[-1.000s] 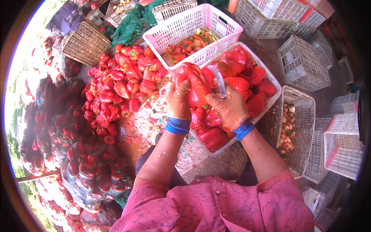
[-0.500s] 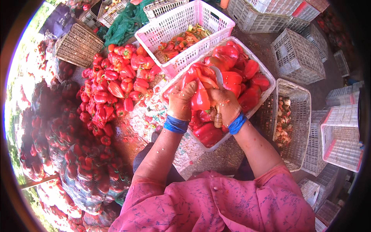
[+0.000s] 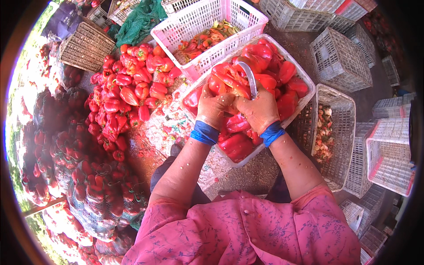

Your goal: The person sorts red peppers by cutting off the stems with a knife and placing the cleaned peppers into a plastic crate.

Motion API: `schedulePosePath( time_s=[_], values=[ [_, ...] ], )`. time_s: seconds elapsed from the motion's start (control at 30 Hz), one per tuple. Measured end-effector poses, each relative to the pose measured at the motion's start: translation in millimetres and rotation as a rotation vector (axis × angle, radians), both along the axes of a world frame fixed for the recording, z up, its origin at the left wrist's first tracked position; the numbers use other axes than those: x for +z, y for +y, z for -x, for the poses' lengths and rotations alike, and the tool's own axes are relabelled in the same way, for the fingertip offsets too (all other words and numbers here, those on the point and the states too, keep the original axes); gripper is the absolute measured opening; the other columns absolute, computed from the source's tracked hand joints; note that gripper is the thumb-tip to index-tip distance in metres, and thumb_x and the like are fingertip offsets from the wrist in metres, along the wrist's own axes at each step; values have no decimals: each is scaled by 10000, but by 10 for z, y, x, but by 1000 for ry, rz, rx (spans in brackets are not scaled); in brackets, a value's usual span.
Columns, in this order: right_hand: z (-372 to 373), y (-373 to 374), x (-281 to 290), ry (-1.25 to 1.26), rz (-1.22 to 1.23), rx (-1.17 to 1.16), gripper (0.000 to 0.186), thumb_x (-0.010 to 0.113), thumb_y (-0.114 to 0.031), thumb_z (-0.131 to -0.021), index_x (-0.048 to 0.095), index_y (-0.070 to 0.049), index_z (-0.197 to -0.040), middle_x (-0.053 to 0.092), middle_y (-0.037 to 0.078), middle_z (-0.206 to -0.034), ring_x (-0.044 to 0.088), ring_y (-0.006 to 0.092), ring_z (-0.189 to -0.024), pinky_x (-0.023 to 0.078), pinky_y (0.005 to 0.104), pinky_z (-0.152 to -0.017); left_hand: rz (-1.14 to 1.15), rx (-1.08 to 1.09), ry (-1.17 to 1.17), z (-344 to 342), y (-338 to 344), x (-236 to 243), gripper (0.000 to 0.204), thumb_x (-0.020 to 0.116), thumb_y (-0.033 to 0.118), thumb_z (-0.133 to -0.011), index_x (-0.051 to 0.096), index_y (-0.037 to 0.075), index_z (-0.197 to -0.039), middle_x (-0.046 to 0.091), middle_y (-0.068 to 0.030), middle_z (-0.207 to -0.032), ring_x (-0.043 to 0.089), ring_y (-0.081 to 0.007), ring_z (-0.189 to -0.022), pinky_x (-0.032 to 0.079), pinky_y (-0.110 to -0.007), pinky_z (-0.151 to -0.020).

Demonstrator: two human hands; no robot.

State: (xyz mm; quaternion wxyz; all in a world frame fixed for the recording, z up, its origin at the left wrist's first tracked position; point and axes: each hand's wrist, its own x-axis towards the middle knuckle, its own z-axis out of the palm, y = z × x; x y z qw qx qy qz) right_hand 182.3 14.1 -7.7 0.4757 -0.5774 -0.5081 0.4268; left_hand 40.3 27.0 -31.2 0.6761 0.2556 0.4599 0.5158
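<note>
My left hand (image 3: 214,108), in an orange-tan glove with a blue wristband, is closed around a red bell pepper (image 3: 230,78) that looks split open along its upper side. My right hand (image 3: 258,110), gloved the same way, is closed on a curved knife (image 3: 251,79); its handle is hidden in the fist. The blade arcs up beside the pepper's right edge. Both hands meet over a white crate (image 3: 308,102) filled with large red peppers (image 3: 236,145).
Past it stands a pink-white crate (image 3: 198,12) with cut pepper scraps. To the left lie a heap of red peppers (image 3: 128,95) and net sacks of peppers (image 3: 99,198). A crate (image 3: 349,145) on the right holds pale cores. More crates (image 3: 340,59) stand beyond.
The pepper has turned and tilted in my hands, exposing its opened upper side. More of the knife's blade shows, and its wooden handle has gone out of sight.
</note>
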Motion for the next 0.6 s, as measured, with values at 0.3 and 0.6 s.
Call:
schedulePosePath(
  time_s=[0.3, 0.6],
  values=[
    [-404, 94, -40, 348, 487, 156, 242, 751, -279, -784, 663, -55, -771, 594, 46, -596, 511, 132, -418, 375, 298, -383, 82, 11, 21, -45, -105, -18, 648, 585, -45, -722, 489, 36, -1357, 680, -111, -1057, 714, -243, -836, 607, -350, -664],
    [-499, 171, -161, 464, 524, 259, 357, 693, -396, -805, 700, -40, -786, 584, 53, -564, 523, 131, -425, 404, 269, -392, 186, -59, -64, 21, -106, -132, 404, 548, -51, -720, 571, 60, -1108, 634, -94, -971, 702, -300, -856, 630, -455, -677]
  ],
)
